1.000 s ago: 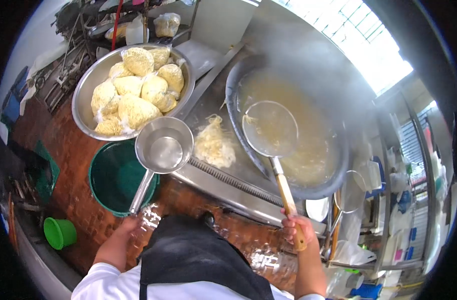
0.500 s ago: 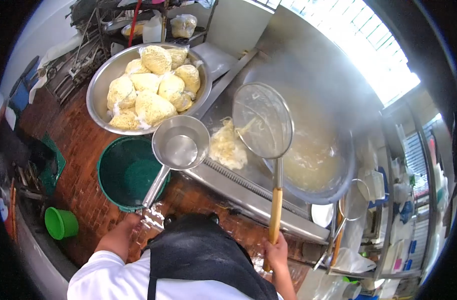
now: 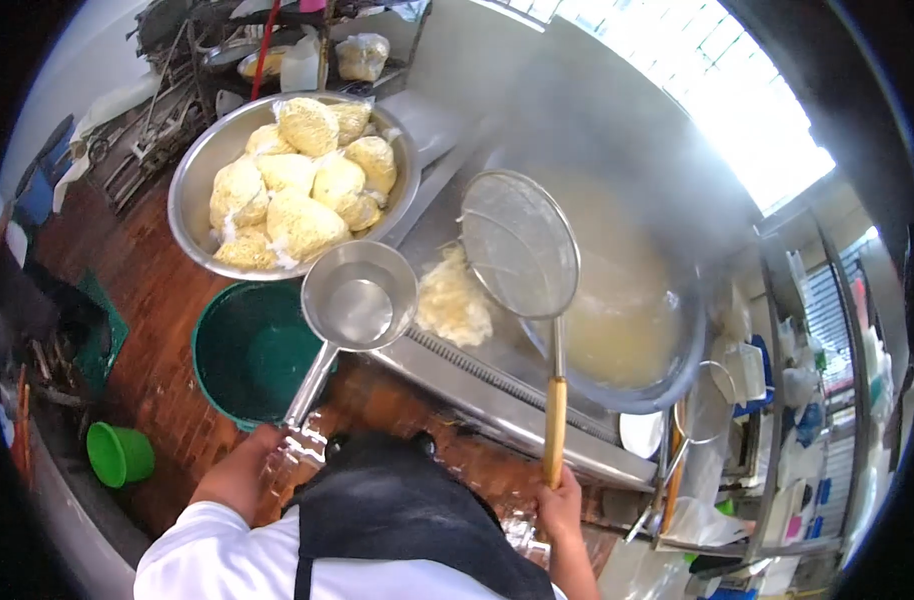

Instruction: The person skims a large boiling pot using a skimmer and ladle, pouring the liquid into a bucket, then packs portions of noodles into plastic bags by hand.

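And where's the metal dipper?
In the head view, the dipper is left of centre, in the left hand, between the green tub and noodle pile.

Two hands [image 3: 260, 458] [image 3: 559, 503], one ladle [image 3: 361, 298]

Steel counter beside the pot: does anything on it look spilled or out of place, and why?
Yes: a loose heap of noodles lies on the steel counter, left of the pot. It looks odd beside the bagged noodles in the large bowl. Whether it spilled cannot be told.
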A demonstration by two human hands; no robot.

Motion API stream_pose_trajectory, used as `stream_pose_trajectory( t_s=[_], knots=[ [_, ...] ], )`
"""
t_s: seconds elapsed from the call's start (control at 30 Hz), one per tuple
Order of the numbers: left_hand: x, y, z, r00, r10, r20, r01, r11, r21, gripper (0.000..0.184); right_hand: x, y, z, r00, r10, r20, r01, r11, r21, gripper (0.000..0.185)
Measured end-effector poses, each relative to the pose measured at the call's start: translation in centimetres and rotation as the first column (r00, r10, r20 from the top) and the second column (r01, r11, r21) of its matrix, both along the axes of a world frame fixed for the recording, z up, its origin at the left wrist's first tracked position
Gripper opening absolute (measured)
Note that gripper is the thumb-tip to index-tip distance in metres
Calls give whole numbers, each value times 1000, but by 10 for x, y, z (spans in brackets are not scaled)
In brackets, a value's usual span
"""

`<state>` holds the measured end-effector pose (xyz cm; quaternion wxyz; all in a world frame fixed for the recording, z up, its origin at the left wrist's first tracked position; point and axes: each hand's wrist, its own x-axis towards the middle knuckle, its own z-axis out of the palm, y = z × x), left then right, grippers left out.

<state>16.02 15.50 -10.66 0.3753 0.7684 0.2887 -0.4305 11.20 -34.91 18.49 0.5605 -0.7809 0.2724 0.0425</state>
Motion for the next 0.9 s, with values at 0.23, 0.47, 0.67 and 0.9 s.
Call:
stream_pose_trajectory(
  t_s=[0.23, 0.47, 0.67, 0.9],
  knots=[
    [-17, 19, -75, 980, 198, -20, -199, 975, -97, 35, 41, -41, 31, 964, -248, 94, 234, 962, 138, 30],
    [11, -75, 84, 929, 370, 10, -367, 924, -102, 17, 98, -192, 26, 873, -434, 222, 446, 895, -5, 14],
    [-10, -69, 32, 932, 360, 37, -350, 923, -158, 25, 174, -371, -11, 842, -496, 212, 540, 772, -335, 10],
    [-65, -91, 37, 875, 448, -182, -463, 885, -45, 27, 317, -410, -81, 939, -217, -268, 103, 917, -385, 17]
  ],
)
